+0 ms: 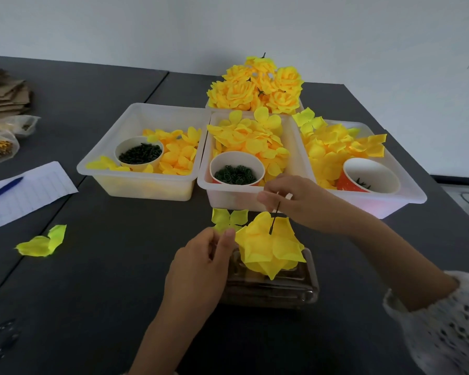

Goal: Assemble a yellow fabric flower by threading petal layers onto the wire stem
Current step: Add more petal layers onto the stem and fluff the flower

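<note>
- The dark table (98, 266) carries everything, with a seam running across its left part.
- Three translucent white bins sit side by side: the left bin (136, 182) holds orange-yellow petals and a paper cup (139, 152) of dark green pieces; the middle bin (228, 196) holds yellow petals and a cup of green rings (236, 173); the right bin (395, 196) holds more petals and a red-sided cup (368, 177).
- Behind the middle bin lies a heap of finished yellow flowers (257, 87).
- At the left edge are a lined sheet (30, 190) with a blue pen (3, 189) on it, stacked cardboard (6, 96) and small plastic bags (0, 147).
- A clear plastic box (274, 290) stands near the table's front, partly under the hands.
- The partly built flower (271, 247) hovers just above that box, petals spread and facing down.
- The right hand (298, 204) pinches the top of the dark wire stem (274, 217), which pokes up out of the flower.
- The left hand (201, 266) pinches the flower's left edge between thumb and fingers.
- A petal layer (229, 219) lies just beyond the left hand's fingertips; whether they touch it I cannot tell.
- A loose petal piece (42, 242) lies well apart to the left.
</note>
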Demonstrator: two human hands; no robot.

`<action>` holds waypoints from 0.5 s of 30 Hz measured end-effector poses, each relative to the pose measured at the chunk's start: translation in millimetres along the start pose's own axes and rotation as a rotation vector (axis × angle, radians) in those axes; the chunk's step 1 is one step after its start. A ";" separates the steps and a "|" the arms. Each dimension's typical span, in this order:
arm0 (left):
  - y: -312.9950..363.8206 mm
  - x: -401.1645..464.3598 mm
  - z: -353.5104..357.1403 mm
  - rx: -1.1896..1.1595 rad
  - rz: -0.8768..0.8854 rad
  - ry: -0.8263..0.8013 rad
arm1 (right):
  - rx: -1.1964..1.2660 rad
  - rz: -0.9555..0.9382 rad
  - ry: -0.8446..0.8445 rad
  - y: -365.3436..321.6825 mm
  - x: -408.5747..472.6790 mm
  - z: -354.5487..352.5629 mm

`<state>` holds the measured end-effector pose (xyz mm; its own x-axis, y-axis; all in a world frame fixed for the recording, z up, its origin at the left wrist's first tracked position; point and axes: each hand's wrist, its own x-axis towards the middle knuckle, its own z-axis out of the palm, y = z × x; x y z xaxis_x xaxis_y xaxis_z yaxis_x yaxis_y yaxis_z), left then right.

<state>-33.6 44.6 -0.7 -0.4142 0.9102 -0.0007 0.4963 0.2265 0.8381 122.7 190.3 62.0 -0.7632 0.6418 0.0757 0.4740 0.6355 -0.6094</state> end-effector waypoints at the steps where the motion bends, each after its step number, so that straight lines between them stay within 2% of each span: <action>1: 0.2 0.9 0.9 0.026 0.004 0.009 | -0.005 -0.025 -0.027 -1.3 1.9 -0.6; 5: 2.4 5.0 4.7 0.124 0.026 0.036 | -0.012 -0.048 -0.136 -5.4 7.5 -5.0; 15: 6.5 8.7 7.1 0.087 0.051 0.034 | 0.025 -0.028 -0.304 0.9 16.4 -1.5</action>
<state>-28.6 56.4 0.9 -0.4115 0.9094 0.0609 0.5813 0.2104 0.7860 111.3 202.0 63.9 -0.8742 0.4634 -0.1446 0.4425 0.6380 -0.6302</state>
